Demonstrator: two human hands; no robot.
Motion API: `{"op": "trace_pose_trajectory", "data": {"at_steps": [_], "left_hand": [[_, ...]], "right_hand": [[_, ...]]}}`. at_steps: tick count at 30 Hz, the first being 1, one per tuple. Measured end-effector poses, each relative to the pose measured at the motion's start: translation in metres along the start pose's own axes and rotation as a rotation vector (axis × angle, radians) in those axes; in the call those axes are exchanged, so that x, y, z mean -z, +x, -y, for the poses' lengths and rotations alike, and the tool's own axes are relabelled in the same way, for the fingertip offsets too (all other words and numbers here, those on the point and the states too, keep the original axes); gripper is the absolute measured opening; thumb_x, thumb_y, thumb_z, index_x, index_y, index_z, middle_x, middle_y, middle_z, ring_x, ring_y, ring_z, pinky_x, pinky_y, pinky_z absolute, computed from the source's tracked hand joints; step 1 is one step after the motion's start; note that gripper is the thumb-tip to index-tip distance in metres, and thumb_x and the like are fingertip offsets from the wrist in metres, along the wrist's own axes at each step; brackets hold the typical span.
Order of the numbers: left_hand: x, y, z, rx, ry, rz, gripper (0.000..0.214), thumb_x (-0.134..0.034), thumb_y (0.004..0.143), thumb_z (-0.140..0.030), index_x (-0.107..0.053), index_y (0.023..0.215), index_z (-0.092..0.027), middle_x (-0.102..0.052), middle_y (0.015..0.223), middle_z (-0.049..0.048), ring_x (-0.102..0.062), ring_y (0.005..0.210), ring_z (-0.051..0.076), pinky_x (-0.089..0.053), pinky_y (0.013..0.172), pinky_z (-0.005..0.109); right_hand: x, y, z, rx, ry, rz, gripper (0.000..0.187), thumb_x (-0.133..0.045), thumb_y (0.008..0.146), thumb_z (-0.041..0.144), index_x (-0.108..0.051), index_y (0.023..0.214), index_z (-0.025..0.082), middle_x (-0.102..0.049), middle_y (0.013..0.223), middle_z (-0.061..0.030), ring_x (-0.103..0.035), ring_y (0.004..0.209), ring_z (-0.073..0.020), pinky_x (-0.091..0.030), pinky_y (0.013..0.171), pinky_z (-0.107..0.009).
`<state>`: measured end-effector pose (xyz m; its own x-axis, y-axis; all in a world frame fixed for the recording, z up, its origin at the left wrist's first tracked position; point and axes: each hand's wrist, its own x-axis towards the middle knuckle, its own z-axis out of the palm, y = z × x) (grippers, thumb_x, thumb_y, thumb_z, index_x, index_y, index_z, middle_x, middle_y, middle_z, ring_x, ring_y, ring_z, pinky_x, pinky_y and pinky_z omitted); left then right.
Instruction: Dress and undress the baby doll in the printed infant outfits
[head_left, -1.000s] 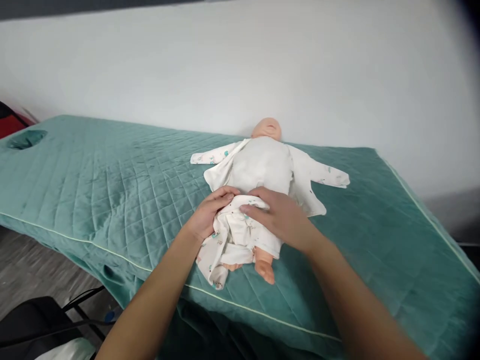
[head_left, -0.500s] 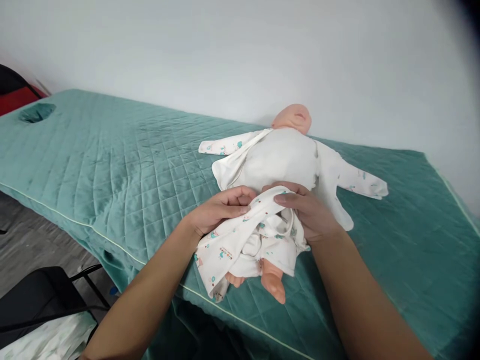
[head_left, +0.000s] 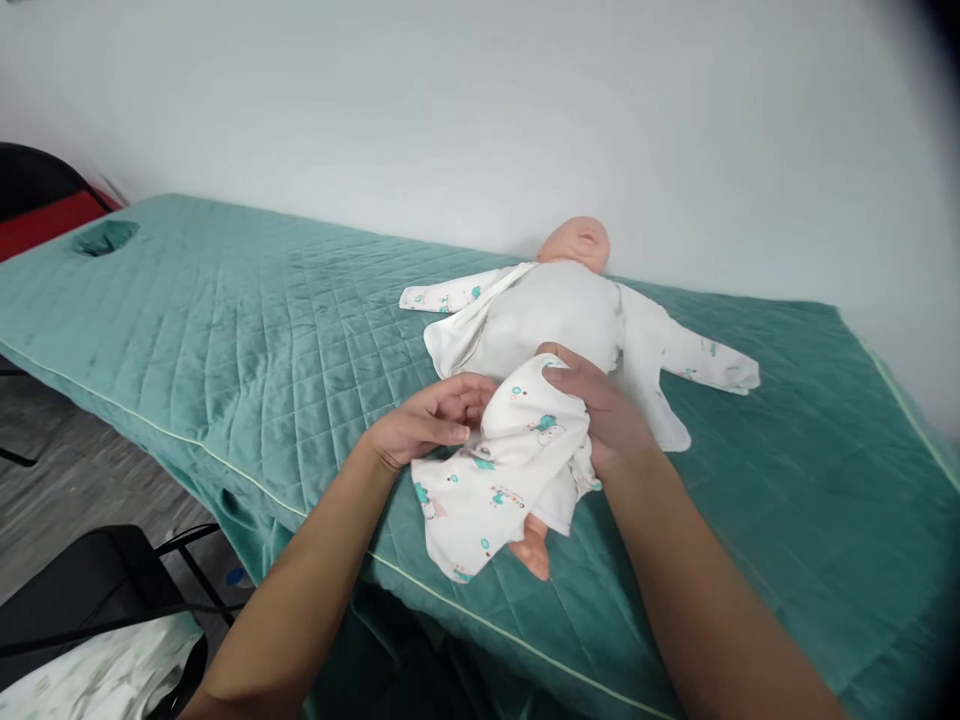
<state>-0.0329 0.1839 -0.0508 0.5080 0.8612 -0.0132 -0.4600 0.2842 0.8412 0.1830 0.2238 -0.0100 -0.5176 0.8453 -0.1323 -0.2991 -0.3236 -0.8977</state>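
Observation:
A baby doll (head_left: 551, 310) lies on its back on a green quilted bed, wearing an opened white printed top (head_left: 649, 330) with its sleeves spread out. White baby trousers (head_left: 517, 440) with small coloured prints are bunched over its legs, and one bare foot (head_left: 532, 550) pokes out below. My right hand (head_left: 600, 400) pinches the upper edge of the trousers between thumb and fingers. Beside the cloth's left edge, my left hand (head_left: 442, 415) has loosely curled fingers, with the thumb apart from them. Its fingertips are close to the fabric, partly behind it.
The quilted bed cover (head_left: 262, 330) runs along a white wall (head_left: 375, 110) and has a round hole (head_left: 105, 238) at its far left. A black chair (head_left: 90, 580) with white printed cloth (head_left: 112, 665) on it stands at the lower left. Another chair (head_left: 45, 190) is behind.
My left thumb has come off the trousers' edge. The loose cloth has flopped over the legs, covering one foot. My right hand keeps its pinch. The view has shifted slightly.

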Motion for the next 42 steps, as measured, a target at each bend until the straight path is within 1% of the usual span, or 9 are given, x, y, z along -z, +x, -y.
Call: {"op": "trace_pose_trajectory", "data": {"at_steps": [4,9,12,18,24,28,32,38,42], "left_hand": [[-0.003,0.002,-0.002,0.035,0.101,-0.016,0.078,-0.093,0.054,-0.021,-0.067,0.128,-0.024,-0.072,0.113,0.0093,-0.069,0.097,0.023,-0.055,0.078,0.028],[-0.003,-0.001,0.001,0.171,0.262,-0.044,0.034,-0.091,0.062,-0.029,-0.075,0.085,-0.011,-0.072,0.073,0.0037,-0.062,0.062,0.014,-0.048,0.059,0.024],[-0.005,-0.003,0.006,0.043,0.125,-0.123,0.037,-0.091,0.062,-0.034,-0.075,0.087,-0.011,-0.073,0.075,0.0047,-0.066,0.067,0.017,-0.051,0.066,0.027],[-0.010,-0.003,0.015,-0.077,-0.015,-0.265,0.044,-0.088,0.066,-0.045,-0.074,0.092,-0.013,-0.073,0.074,0.0053,-0.064,0.058,0.015,-0.048,0.056,0.024],[-0.017,-0.001,0.020,-0.078,0.008,-0.299,0.048,-0.084,0.071,-0.052,-0.075,0.097,-0.013,-0.073,0.078,0.0052,-0.065,0.065,0.015,-0.050,0.063,0.025],[-0.015,0.004,0.018,-0.035,0.074,-0.163,0.061,-0.090,0.062,-0.053,-0.074,0.103,-0.012,-0.070,0.079,0.0042,-0.058,0.061,0.011,-0.043,0.056,0.022],[-0.012,0.006,0.011,0.054,0.160,-0.042,0.068,-0.094,0.058,-0.038,-0.069,0.117,-0.016,-0.070,0.089,0.0038,-0.061,0.066,0.012,-0.044,0.056,0.020],[-0.016,0.000,0.011,0.141,0.148,-0.095,0.046,-0.093,0.059,-0.033,-0.072,0.094,-0.012,-0.069,0.076,0.0030,-0.060,0.058,0.012,-0.045,0.053,0.022],[-0.017,-0.005,0.017,0.063,-0.011,-0.160,0.046,-0.094,0.057,-0.040,-0.072,0.085,-0.012,-0.069,0.070,0.0036,-0.061,0.056,0.013,-0.048,0.053,0.022]], "right_hand": [[-0.001,0.001,-0.003,0.001,0.005,0.010,0.033,-0.081,0.076,0.039,-0.053,0.076,0.021,-0.050,0.063,0.0058,-0.044,0.054,-0.0086,-0.036,0.049,-0.020],[-0.006,0.000,-0.006,-0.023,-0.101,0.067,0.036,-0.081,0.077,0.045,-0.054,0.079,0.021,-0.055,0.065,0.0054,-0.047,0.055,-0.0092,-0.038,0.050,-0.020],[-0.009,-0.002,-0.002,-0.001,-0.214,0.103,0.035,-0.083,0.075,0.044,-0.057,0.079,0.021,-0.057,0.067,0.0057,-0.049,0.057,-0.0092,-0.039,0.052,-0.020],[-0.012,-0.005,0.006,-0.106,-0.562,0.426,0.032,-0.082,0.074,0.031,-0.072,0.102,0.020,-0.073,0.098,-0.0010,-0.065,0.084,-0.0175,-0.051,0.073,-0.028],[-0.006,-0.001,-0.005,-0.104,-0.290,0.240,0.016,-0.078,0.072,0.024,-0.071,0.085,0.017,-0.070,0.077,0.0016,-0.064,0.072,-0.0147,-0.049,0.069,-0.026],[-0.005,0.000,-0.008,-0.079,-0.117,0.058,0.017,-0.077,0.069,0.021,-0.067,0.082,0.018,-0.067,0.072,0.0035,-0.059,0.063,-0.0116,-0.046,0.060,-0.023],[-0.008,-0.001,-0.006,-0.057,-0.090,-0.045,0.018,-0.077,0.071,0.025,-0.064,0.081,0.019,-0.062,0.067,0.0041,-0.055,0.058,-0.0110,-0.042,0.052,-0.022],[-0.013,-0.005,-0.004,-0.072,-0.117,0.013,0.026,-0.081,0.074,0.033,-0.063,0.085,0.018,-0.062,0.072,0.0028,-0.057,0.062,-0.0118,-0.046,0.055,-0.023],[-0.015,-0.008,0.002,-0.093,-0.227,0.161,0.027,-0.083,0.075,0.034,-0.067,0.090,0.018,-0.066,0.078,0.0021,-0.059,0.065,-0.0113,-0.047,0.057,-0.022]]}}
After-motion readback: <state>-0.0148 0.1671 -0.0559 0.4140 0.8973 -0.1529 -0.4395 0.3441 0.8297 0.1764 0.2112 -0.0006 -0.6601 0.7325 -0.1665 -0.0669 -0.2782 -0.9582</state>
